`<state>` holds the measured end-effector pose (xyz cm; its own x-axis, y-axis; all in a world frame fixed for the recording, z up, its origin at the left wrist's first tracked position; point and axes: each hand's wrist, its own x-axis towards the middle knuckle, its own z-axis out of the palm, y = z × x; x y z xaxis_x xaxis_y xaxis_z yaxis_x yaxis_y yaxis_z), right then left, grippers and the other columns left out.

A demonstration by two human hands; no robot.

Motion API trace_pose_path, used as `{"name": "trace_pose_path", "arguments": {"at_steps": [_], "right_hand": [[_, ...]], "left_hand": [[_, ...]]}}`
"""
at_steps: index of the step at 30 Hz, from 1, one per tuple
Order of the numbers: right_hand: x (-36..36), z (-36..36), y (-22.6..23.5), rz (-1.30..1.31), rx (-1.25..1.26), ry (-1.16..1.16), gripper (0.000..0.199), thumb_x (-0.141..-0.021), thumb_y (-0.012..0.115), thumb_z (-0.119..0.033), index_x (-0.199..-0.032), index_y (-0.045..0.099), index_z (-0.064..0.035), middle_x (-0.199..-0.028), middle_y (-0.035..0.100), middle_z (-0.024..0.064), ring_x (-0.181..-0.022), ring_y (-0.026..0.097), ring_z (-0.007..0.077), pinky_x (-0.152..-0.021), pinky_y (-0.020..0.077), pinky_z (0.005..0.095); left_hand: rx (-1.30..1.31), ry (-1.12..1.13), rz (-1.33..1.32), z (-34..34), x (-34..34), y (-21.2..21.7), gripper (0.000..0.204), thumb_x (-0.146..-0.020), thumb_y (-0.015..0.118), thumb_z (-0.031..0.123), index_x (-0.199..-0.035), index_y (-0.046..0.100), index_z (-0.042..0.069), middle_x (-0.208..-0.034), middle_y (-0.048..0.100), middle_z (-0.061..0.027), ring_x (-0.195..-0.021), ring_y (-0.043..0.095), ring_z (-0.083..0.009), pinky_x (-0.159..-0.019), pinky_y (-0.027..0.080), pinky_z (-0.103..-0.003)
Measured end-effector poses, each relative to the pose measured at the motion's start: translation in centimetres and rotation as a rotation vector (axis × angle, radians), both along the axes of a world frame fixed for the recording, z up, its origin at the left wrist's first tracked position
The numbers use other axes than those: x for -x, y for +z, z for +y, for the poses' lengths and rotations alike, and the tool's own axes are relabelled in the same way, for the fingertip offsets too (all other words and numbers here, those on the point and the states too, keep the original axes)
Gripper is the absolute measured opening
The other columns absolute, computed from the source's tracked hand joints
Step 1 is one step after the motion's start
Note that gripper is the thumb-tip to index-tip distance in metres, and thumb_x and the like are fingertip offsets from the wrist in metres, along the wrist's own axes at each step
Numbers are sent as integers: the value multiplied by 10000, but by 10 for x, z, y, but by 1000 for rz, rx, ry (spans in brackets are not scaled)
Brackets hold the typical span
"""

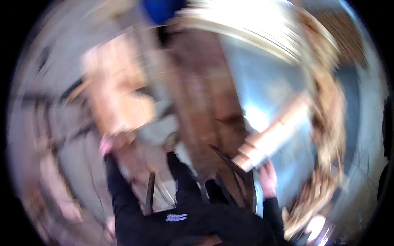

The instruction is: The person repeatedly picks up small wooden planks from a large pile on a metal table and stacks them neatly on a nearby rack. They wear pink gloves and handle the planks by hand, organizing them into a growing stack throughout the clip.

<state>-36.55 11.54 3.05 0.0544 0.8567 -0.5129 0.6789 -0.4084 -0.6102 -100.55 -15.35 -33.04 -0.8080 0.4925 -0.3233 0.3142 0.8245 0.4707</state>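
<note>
Motion smears the whole picture. On the left, my left hand [106, 144] is at the near end of a pale wooden stack or box [119, 88]; its fingers are too blurred to read. My right hand [268, 179] reaches over a shiny metal surface [283, 143] at the right. Just beyond its fingertips lie several pale wooden slats [273, 133], placed slantwise. Whether the fingers touch the slats I cannot tell.
A long reddish-brown board or bench top [201, 90] runs away from me in the middle. Ragged brown wood pieces [328, 131] line the far side of the metal surface. Something blue [162, 10] stands at the top. My shoe [171, 140] shows below centre.
</note>
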Motion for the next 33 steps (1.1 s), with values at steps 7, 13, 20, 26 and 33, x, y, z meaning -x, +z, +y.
{"name": "trace_pose_path", "arguments": {"at_steps": [7,13,20,26,33], "right_hand": [[-246,-32,33,-893,-386,216,473,-915,632,-297,-1342,518,-127,-1067,676,132,-994,661,347,-826,543,477],[-541,-122,107,-1287,-295,-524,726,-854,690,-374,-1441,405,-54,-1328,555,200,-1230,535,369,-1014,454,447],[-740,-246,111,-956,-8,-712,930,-795,685,-561,-1503,334,-70,-1487,434,217,-1336,455,390,-1087,377,478],[-804,-307,50,-856,-106,-486,927,-759,795,-348,-1516,336,-73,-1393,518,198,-1294,489,354,-1119,350,447],[-616,-162,198,-385,-722,-49,921,-772,665,-676,-1334,502,35,-1226,610,256,-1181,569,420,-1047,434,464]], "left_hand": [[-139,-445,-93,98,-303,235,415,-941,530,296,-1305,616,117,-1250,668,-130,-1098,650,-300,-969,501,-400],[351,-866,-334,103,-585,372,439,-924,566,382,-1282,654,144,-1216,693,-111,-1054,667,-295,-960,499,-372],[90,-1546,-480,166,-855,437,411,-928,645,312,-1277,647,95,-1118,701,-153,-1032,678,-275,-909,508,-334],[73,-1976,-542,182,-1011,460,488,-905,688,280,-1333,594,67,-1019,713,-130,-945,686,-232,-868,524,-310],[-170,-1327,-1752,165,-1121,408,642,-927,696,247,-1456,416,13,-1354,519,-119,-1214,524,-201,-1030,437,-348]]}}
